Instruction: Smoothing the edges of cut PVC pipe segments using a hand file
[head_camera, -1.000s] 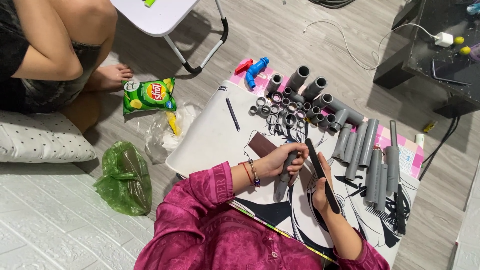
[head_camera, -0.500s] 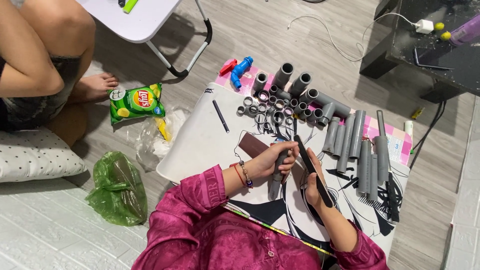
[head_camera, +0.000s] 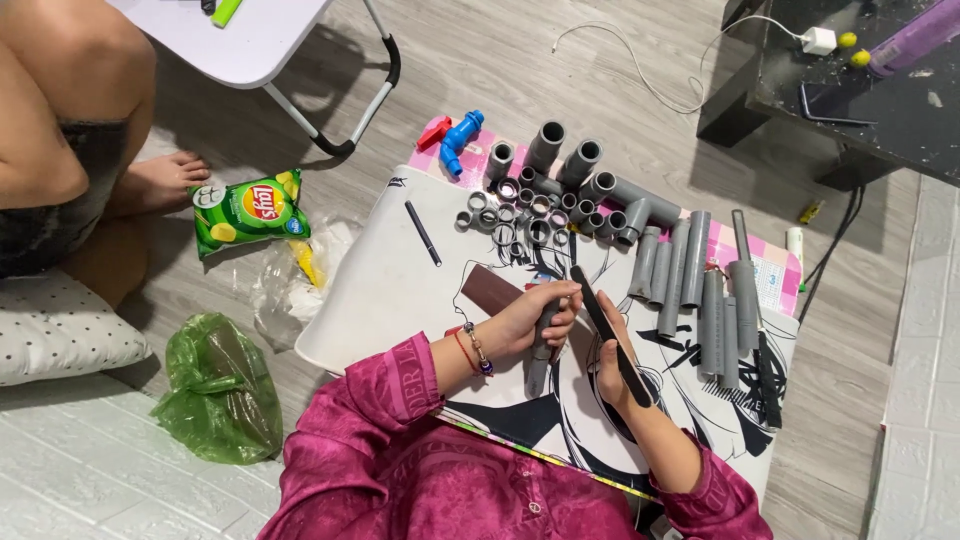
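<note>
Left hand (head_camera: 535, 318) fingers wrap a grey pipe (head_camera: 540, 355), hiding its upper part; right hand (head_camera: 612, 362) fingers grip a black file (head_camera: 610, 333). Both sit unchanged since earlier.

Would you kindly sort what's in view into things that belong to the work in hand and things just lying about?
In use:
left hand gripping a grey pipe piece
right hand holding a flat black tool
grey pipes
pipe fittings

Lying about:
crisp bag
green plastic bag
black pen
</note>
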